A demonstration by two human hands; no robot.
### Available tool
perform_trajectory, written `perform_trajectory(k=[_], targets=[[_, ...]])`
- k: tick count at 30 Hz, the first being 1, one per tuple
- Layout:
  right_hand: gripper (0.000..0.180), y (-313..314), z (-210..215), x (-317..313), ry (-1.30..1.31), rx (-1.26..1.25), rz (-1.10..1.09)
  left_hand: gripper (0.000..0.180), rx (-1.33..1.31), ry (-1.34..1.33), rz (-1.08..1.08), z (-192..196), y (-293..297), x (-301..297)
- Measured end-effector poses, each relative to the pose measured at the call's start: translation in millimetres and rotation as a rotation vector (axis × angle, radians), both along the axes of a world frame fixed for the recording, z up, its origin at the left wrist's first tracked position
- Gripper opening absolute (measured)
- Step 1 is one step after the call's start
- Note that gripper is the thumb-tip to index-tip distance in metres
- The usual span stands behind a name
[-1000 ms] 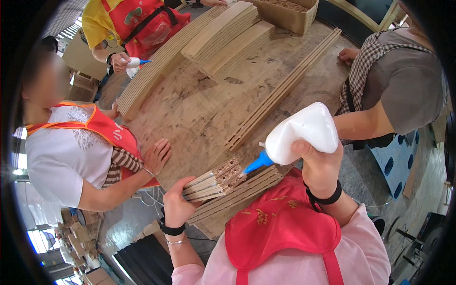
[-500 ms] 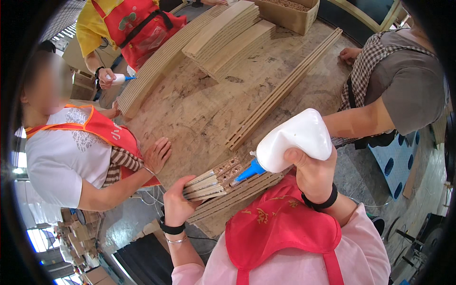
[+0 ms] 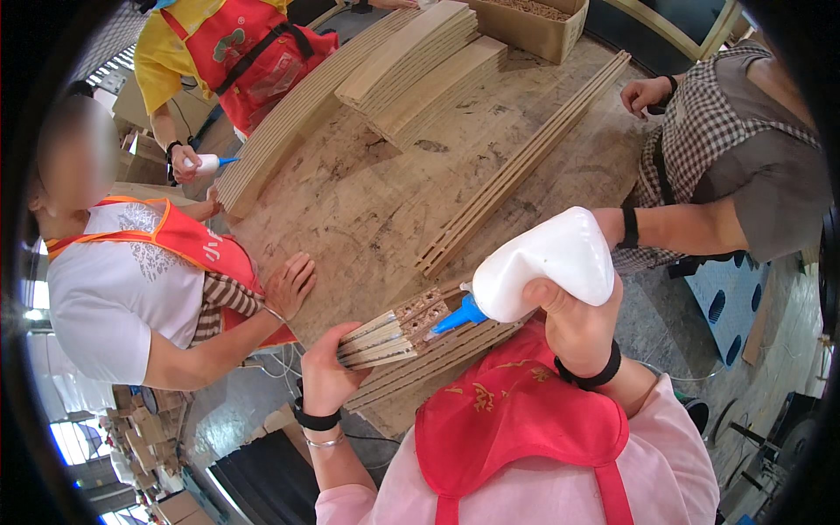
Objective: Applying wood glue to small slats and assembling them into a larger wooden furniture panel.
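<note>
My left hand (image 3: pixel 329 374) is closed round a bundle of wooden strips (image 3: pixel 378 343), whose end faces show drilled holes. In my right hand (image 3: pixel 573 324) is a white squeeze bottle (image 3: pixel 547 262), tilted down to the left, its side dented under my grip. Its blue nozzle (image 3: pixel 458 315) points at the drilled ends, with the tip at or just beside a hole; contact is not clear. Under the bundle lie several long wooden slats (image 3: pixel 455 357), partly hidden by my right hand and red apron.
Narrow wood strips (image 3: pixel 525 166) lie diagonally across the worktable (image 3: pixel 350 241). Behind are stacked curved slats (image 3: pixel 411 57) and a cardboard box (image 3: pixel 534 26) of small brown pieces. Co-workers stand left, far left and right; the far-left one holds another white bottle (image 3: pixel 208 164).
My hands have barely moved; the bottle has shifted very slightly. The right co-worker has moved, and that person's far hand is raised. The far-left co-worker's bottle has lifted away from the curved slats.
</note>
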State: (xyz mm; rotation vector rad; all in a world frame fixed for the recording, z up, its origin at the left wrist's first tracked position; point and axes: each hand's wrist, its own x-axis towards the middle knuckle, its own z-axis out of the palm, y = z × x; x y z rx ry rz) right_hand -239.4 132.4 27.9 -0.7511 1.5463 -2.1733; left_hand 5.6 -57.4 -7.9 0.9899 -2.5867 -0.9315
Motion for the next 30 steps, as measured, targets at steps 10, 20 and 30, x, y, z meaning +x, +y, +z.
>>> perform_trajectory(k=[10, 20, 30], targets=[[0.056, -6.7, -2.1, -6.9, -0.083, -0.033, 0.008, 0.053, 0.019, -0.012, -0.001, 0.6, -4.6, -5.6], [0.055, -8.1, 0.3, -8.5, -0.109, -0.029, 0.009, 0.051, 0.061, -0.028, 0.029, 4.2, -2.9, -9.0], [0.056, -6.0, -0.1, -4.2, 0.010, 0.117, -0.001, 0.053, 0.056, -0.019, 0.008, 5.1, -2.8, -10.8]])
